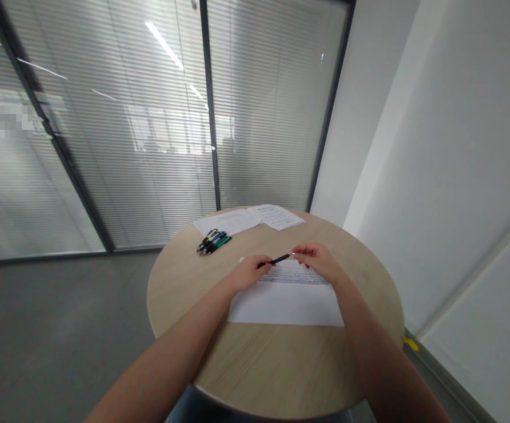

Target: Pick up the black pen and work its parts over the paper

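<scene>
Above a sheet of paper (287, 302) with handwritten lines across its upper part, I hold a black pen (280, 258) nearly level. My left hand (254, 271) is closed around its left end. The fingers of my right hand (315, 258) pinch at the other end, where a small silvery bit shows; whether this is the pen's tip or a loose part is too small to tell. Both forearms reach in from the bottom, on either side of the sheet.
The round wooden table (277, 358) carries a bunch of several pens (213, 241) at its left rear. Behind them lie overlapping printed papers (232, 221). A glass partition with blinds (162, 147) stands beyond, and a white wall (466, 176) rises on the right.
</scene>
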A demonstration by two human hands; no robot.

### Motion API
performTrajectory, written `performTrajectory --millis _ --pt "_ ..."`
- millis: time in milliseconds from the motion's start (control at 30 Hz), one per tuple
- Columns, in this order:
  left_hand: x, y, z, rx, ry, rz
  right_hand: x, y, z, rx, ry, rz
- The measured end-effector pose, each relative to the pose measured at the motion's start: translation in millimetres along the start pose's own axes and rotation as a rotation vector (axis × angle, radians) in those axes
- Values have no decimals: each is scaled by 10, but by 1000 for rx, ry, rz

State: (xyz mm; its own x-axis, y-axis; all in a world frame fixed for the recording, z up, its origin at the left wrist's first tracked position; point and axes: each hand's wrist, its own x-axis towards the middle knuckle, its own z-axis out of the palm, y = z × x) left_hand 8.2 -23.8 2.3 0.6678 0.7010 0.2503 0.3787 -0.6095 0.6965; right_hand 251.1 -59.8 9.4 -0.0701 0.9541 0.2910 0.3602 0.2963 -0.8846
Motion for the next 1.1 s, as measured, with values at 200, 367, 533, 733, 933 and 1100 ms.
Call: performTrajectory --millis 200,367,533,733,933,1100 --pt "-4 -10 -1 37 -6 23 11 29 20 -6 -20 1" --pt "-16 17 -12 81 -15 33 2 35 46 -42 -63 20" --pt "-23 23 -28 84 -44 15 -12 29 48 -109 -60 9" --pt "-1 -42 -4 -122 -132 -89 2 61 41 -103 -91 54" --pt "-1 -62 -15 -382 -241 -134 3 95 44 -40 -164 83" --pt "-56 -33 -55 -538 -330 -247 -2 115 49 -35 -212 104"
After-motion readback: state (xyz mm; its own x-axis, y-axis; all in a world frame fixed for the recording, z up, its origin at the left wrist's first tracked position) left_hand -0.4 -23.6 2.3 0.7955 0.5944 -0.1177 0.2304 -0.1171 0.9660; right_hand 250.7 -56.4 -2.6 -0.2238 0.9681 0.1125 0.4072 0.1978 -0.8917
